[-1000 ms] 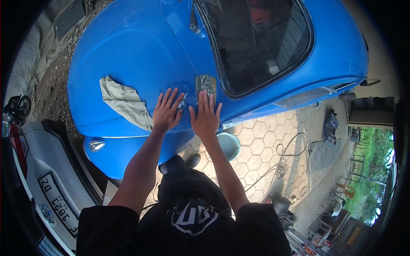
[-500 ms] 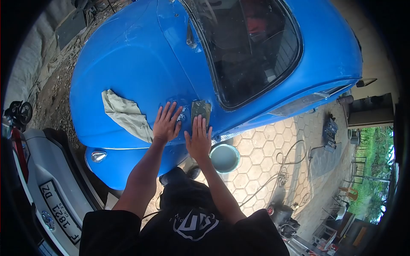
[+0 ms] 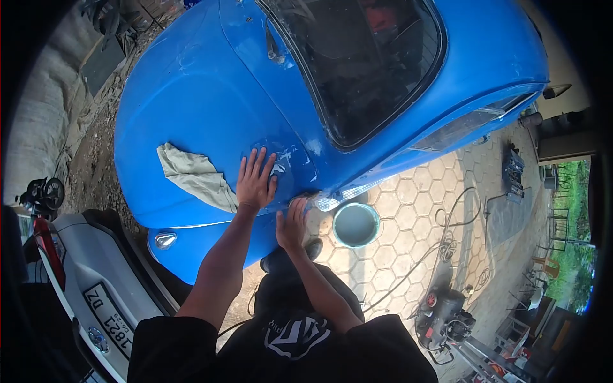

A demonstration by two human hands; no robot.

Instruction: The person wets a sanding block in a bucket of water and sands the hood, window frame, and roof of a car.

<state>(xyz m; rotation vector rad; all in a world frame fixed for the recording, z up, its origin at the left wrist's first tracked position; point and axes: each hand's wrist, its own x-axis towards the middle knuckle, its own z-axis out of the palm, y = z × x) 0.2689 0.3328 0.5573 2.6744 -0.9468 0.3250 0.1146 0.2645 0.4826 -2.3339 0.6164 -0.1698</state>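
Note:
My left hand point(image 3: 257, 183) lies flat on the blue car point(image 3: 204, 108), fingers spread, beside pale worn patches in the paint. At the lower edge of this panel my right hand point(image 3: 292, 223) presses a dark sheet that looks like sandpaper point(image 3: 302, 197) against the body. Most of the sheet is hidden by its fingers. To the left of my left hand a crumpled pale green cloth point(image 3: 195, 177) rests on the panel.
A round bucket of greyish water point(image 3: 356, 225) stands on the paving near my right hand. A silver car point(image 3: 112, 262) is close on the left. Hoses point(image 3: 440, 246), a compressor point(image 3: 444, 317) and a toolbox point(image 3: 513, 172) are to the right.
My right hand has slid down toward me with the sheet, from the upper panel to its lower edge, uncovering scuffed paint. My left hand stays flat on the car.

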